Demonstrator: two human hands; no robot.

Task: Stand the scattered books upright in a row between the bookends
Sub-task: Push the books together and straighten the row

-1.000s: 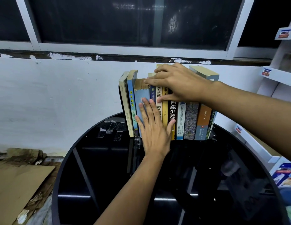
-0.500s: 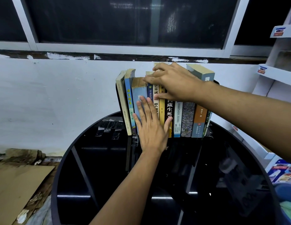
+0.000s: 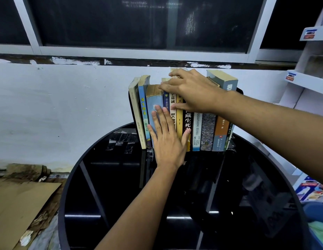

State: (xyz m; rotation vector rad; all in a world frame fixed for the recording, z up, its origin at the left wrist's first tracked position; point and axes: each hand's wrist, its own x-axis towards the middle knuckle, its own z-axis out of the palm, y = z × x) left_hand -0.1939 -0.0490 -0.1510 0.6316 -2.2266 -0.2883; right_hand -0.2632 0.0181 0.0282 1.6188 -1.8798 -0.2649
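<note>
Head view: the row of books (image 3: pixel 196 130) is stood upright at the far edge of the black round table (image 3: pixel 81 170). Against its spines the left hand (image 3: pixel 166 139) is laid flat, fingers spread; over its top the right hand (image 3: pixel 193 91) is draped, fingers loosely apart. Even inward pressure should be applied so that the spines are squared and none is tipped.

Left hand (image 3: pixel 166 139) slightly higher up spines

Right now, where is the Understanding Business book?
Head view: the Understanding Business book stands upright right of centre in the row, below the right hand, beside the black-spined book.
</note>
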